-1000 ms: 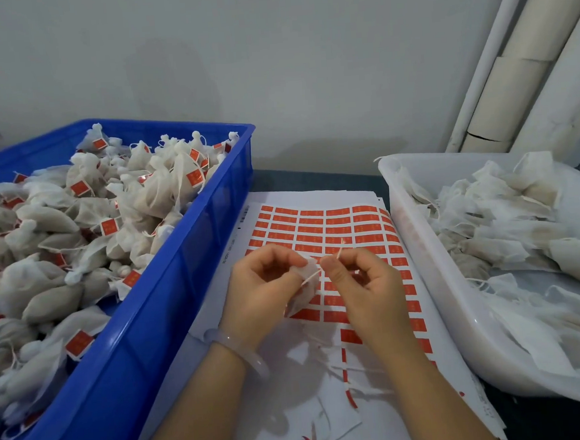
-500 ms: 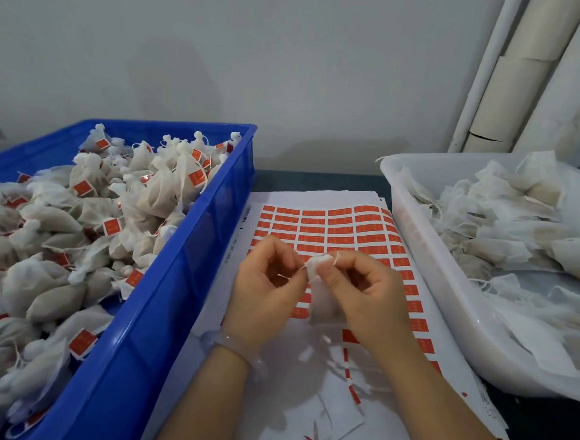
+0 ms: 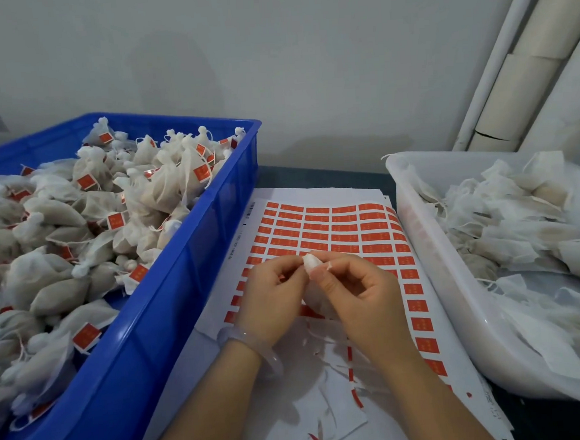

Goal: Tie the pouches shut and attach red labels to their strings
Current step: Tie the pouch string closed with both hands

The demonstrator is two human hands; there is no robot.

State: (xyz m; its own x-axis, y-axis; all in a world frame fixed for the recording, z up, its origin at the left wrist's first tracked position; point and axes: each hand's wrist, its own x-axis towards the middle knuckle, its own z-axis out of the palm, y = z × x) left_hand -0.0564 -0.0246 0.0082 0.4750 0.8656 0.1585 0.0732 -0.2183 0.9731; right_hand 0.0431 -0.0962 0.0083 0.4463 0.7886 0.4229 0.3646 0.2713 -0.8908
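A small white mesh pouch [image 3: 310, 263] hangs between my two hands above the sheet of red labels [image 3: 330, 230]. Its gathered neck pokes up between my fingertips, and its body is mostly hidden behind them. My left hand [image 3: 273, 296] pinches the neck from the left. From the right, my right hand [image 3: 358, 290] pinches it with thumb and forefinger. The pouch's string is too thin to make out.
A blue crate [image 3: 183, 289] on the left holds several tied pouches with red labels. A white tub [image 3: 432, 261] on the right holds several flat, unlabelled pouches. Torn backing scraps [image 3: 337, 419] lie on the sheet near me. A wall and pipes stand behind.
My hands have drawn closer together around the pouch's neck. The pouch now hangs lower between them, and the string end seen earlier no longer shows.
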